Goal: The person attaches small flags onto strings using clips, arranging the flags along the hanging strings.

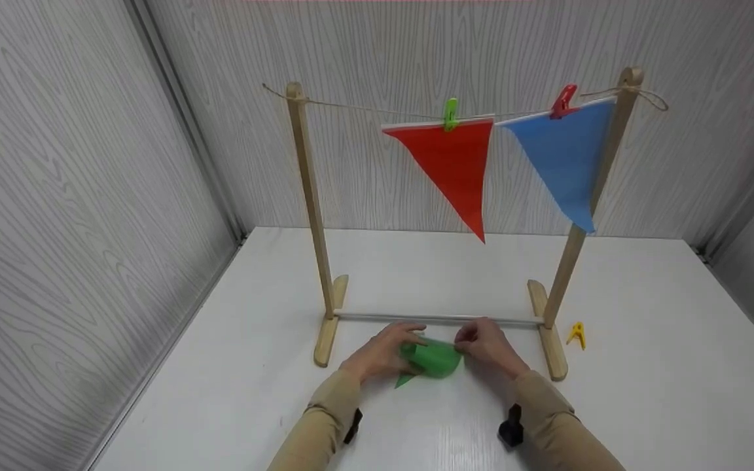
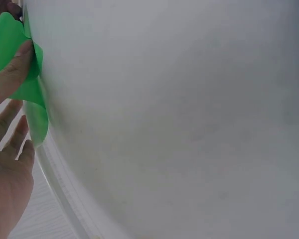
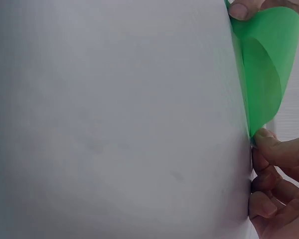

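Observation:
A green triangular flag (image 1: 436,360) lies curled up low over the table between my hands, its pointed tip showing toward me on the left. My left hand (image 1: 388,351) spreads over its left end; in the left wrist view the thumb rests against the green sheet (image 2: 34,92) and the other fingers extend fairly straight, apart from the thumb. At the flag's right end, my right hand (image 1: 487,343) pinches a corner between thumb and index finger, as the right wrist view shows, with its remaining fingers (image 3: 265,204) curled near the tabletop.
Behind my hands stands a wooden frame (image 1: 311,209) with a low white crossbar (image 1: 377,316). From its string hang a red flag (image 1: 459,160) under a green clothespin (image 1: 451,114) and a blue flag (image 1: 563,157) under a red clothespin (image 1: 563,103). A yellow clothespin (image 1: 577,335) lies right of the frame.

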`<state>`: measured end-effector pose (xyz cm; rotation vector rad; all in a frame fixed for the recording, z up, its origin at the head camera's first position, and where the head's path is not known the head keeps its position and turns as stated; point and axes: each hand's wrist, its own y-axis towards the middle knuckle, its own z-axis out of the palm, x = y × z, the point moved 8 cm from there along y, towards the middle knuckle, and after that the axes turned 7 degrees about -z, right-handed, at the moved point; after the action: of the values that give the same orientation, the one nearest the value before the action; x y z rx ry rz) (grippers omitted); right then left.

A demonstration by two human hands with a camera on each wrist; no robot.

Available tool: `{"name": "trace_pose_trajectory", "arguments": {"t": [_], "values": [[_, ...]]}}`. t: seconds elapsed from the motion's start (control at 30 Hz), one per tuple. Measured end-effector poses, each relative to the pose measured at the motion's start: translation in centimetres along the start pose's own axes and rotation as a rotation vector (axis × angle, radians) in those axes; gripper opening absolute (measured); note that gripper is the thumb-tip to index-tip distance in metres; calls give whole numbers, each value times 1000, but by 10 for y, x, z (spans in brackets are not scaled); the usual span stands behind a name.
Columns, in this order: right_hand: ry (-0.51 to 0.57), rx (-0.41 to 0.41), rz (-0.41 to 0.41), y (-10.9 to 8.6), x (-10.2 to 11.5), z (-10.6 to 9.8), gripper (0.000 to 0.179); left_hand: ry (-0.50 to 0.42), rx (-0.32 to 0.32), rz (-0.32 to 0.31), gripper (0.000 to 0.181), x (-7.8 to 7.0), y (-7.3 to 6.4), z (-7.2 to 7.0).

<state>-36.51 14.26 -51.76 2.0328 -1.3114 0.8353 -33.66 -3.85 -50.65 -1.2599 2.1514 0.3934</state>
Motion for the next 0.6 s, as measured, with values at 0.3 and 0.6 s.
{"name": "trace_pose_trajectory", "arguments": {"t": [0.3, 0.6], "values": [[98, 12, -97, 1, 2, -5, 8, -10, -23, -2, 53, 4, 1, -3], [115, 3, -76, -1, 2, -9, 13, -96, -32, 60, 69, 4, -1, -8]]}}
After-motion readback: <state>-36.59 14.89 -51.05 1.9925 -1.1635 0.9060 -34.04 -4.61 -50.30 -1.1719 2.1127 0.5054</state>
